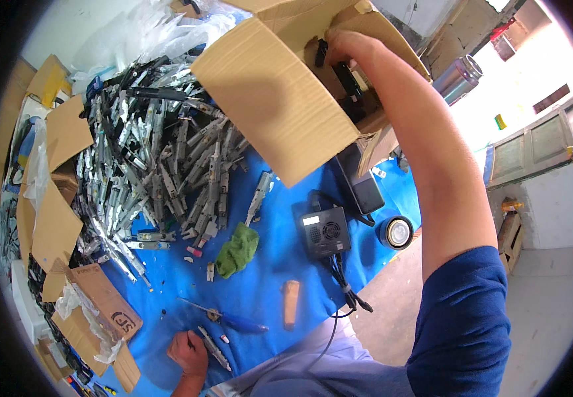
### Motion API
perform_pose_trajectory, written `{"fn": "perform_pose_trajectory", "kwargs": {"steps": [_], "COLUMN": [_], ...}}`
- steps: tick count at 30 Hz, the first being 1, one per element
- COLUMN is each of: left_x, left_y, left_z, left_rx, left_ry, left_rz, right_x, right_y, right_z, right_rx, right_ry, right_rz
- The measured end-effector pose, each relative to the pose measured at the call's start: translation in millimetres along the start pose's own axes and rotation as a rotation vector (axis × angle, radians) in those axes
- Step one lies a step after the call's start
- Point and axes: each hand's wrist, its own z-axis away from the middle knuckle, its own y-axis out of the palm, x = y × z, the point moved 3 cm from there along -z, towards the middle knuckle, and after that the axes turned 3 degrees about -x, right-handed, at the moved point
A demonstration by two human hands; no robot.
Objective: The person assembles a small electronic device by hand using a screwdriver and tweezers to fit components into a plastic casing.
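Observation:
My right hand (354,49) reaches down into an open cardboard box (273,99) at the upper right. Its fingers are closed on a black elongated part (321,53), partly hidden by the hand. Another dark part (349,83) shows beneath it, inside the box. At the lower left my left hand (188,352) rests as a fist on the blue cloth (253,357), with nothing visible in it. Right beside that fist lies a narrow grey metal part (215,347). A screwdriver (233,321) with a blue handle lies just beyond.
A large heap of grey metal parts (167,152) covers the left and far side. Around the middle are a green rag (238,250), a black device with a fan grille (326,231) and its cable, a phone (360,182), a round can (396,233) and a tan block (291,304).

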Motion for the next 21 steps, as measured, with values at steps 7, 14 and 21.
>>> {"fn": "perform_pose_trajectory", "kwargs": {"steps": [7, 14, 21], "left_x": [2.5, -8.3, -10.3], "left_y": [0.0, -16.9, -11.8], "left_z": [2.3, 1.5, 0.1], "left_rx": [0.059, 0.152, -0.113], "left_ry": [-0.008, 0.164, 0.125], "left_rz": [-0.014, -0.084, 0.097], "right_x": [16.7, 97.8, 192.2], "right_y": [-44.0, -59.6, 32.5], "right_z": [-9.3, 220.6, 398.4], "right_rx": [-0.262, -0.313, 0.859], "right_ry": [-0.187, -1.018, -1.592], "right_rz": [-0.446, -0.954, -1.765]}}
